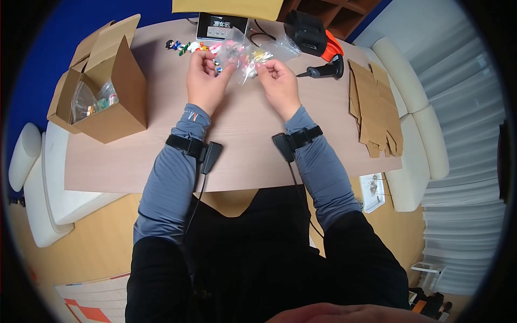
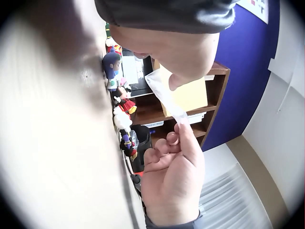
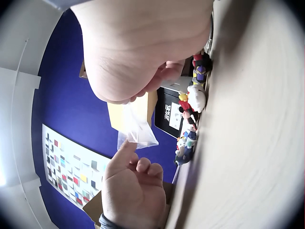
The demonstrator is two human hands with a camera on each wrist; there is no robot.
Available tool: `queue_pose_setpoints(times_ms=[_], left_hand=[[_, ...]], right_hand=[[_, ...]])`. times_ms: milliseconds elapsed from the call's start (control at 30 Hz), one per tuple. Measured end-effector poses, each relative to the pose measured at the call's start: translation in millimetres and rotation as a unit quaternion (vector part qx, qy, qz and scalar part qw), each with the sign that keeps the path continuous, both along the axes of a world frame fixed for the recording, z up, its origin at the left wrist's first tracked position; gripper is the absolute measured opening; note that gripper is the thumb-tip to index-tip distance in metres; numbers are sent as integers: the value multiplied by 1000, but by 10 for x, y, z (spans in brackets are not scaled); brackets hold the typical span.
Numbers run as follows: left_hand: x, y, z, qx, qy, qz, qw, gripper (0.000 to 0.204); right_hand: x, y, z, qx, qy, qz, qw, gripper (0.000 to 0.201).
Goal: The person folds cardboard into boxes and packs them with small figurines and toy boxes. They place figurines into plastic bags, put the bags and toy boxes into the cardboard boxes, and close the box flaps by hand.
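Both hands are raised over the far part of the table, with a small clear plastic bag [image 3: 136, 129] stretched between them. My left hand [image 1: 207, 83] pinches one side of the bag between thumb and fingers. On the opposite side, the thumb and fingertips of my right hand [image 1: 281, 89] pinch its edge. The bag looks flat and see-through in both wrist views. Behind and below it stands a row of small colourful toy figures [image 2: 112, 64], partly hidden by the hands and bag in the head view.
An open cardboard box [image 1: 132, 89] with bagged items inside stands on the left. Flattened cardboard [image 1: 371, 107] lies at the right edge. A black handheld scanner [image 1: 328, 69], a black-and-orange object [image 1: 307, 32] and a dark boxy device [image 1: 222, 27] sit at the back.
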State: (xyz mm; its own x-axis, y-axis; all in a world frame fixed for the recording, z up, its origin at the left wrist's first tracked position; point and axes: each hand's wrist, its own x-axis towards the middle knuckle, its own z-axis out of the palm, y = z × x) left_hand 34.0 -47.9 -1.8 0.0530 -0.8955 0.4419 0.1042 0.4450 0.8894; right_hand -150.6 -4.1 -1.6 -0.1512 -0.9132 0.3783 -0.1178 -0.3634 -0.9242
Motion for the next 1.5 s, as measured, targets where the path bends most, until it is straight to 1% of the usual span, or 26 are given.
queue_pose_setpoints(times_ms=[67,100,167,233,300,333,367,433,567,633,667,733,833,867,933,967,1067,1167,1200,1233,1267,1300,1333,1367,1433,1500], left_hand=[[4,47,29,5,-50,-23,998,54],[-16,65,30,6,-51,-24,998,54],[-54,105,38,-31,-12,-101,994,57],[-50,117,50,-61,-42,-102,992,59],[-28,130,38,-62,-106,-169,978,50],[-34,141,28,-61,-117,-165,977,37],[-18,146,25,-60,-122,-164,977,37],[-19,149,33,4,-145,-178,973,30],[-37,173,52,12,-137,-196,971,25],[-36,185,63,66,-78,-253,962,23],[-23,187,65,65,-78,-253,962,23],[1,178,62,62,-135,-244,958,23],[-3,144,18,62,-130,-236,961,20],[-4,127,-6,61,-132,-237,961,20],[-16,82,-52,84,-34,-241,966,16],[-7,43,-73,84,-35,-242,966,16],[50,-76,-86,64,7,-129,989,14],[43,-58,-69,59,-1,-99,993,16],[46,-72,-66,58,-2,-101,993,16],[56,-88,-62,55,-18,-69,996,18],[78,-127,-97,53,-33,-37,997,20],[109,-179,-148,53,-33,-37,997,20],[148,-240,-205,63,-84,27,994,21],[179,-286,-253,72,-135,91,984,23],[226,-367,-358,80,-147,116,979,24],[255,-378,-357,87,-158,140,974,27]], right_hand=[[-4,-1,0,-4,-4,2,1000,15],[-12,0,-5,-8,-8,4,1000,15],[-24,2,-3,-9,10,-5,1000,14],[17,-1,-26,-8,16,-11,1000,14],[48,-8,-20,-25,-23,11,999,12],[43,1,-13,-20,-18,23,999,10],[49,5,-17,-19,-24,24,999,10],[37,15,-12,-27,-12,53,998,9],[-17,-3,-65,-26,-15,68,997,9],[-33,4,-62,-7,-56,109,992,9],[-31,13,-51,-7,-56,109,993,9],[-40,21,-38,1,-69,132,989,9],[-7,65,21,3,-70,143,987,12],[-4,68,25,2,-71,143,987,12],[-3,74,31,1,-28,83,996,11],[-10,69,25,0,-29,81,996,11],[-42,55,23,4,-27,34,999,11],[-13,62,65,-18,-5,-10,1000,13],[-2,78,102,-40,-35,-56,997,13],[6,91,143,-60,-65,-101,991,14],[-18,94,176,-61,-65,-101,991,14],[-80,98,209,-107,-83,-163,977,14],[-142,99,226,-153,-101,-223,957,14],[-207,97,228,-153,-101,-223,957,14],[-319,76,220,-199,-76,-314,925,13],[-377,31,165,-205,-46,-326,922,14]])
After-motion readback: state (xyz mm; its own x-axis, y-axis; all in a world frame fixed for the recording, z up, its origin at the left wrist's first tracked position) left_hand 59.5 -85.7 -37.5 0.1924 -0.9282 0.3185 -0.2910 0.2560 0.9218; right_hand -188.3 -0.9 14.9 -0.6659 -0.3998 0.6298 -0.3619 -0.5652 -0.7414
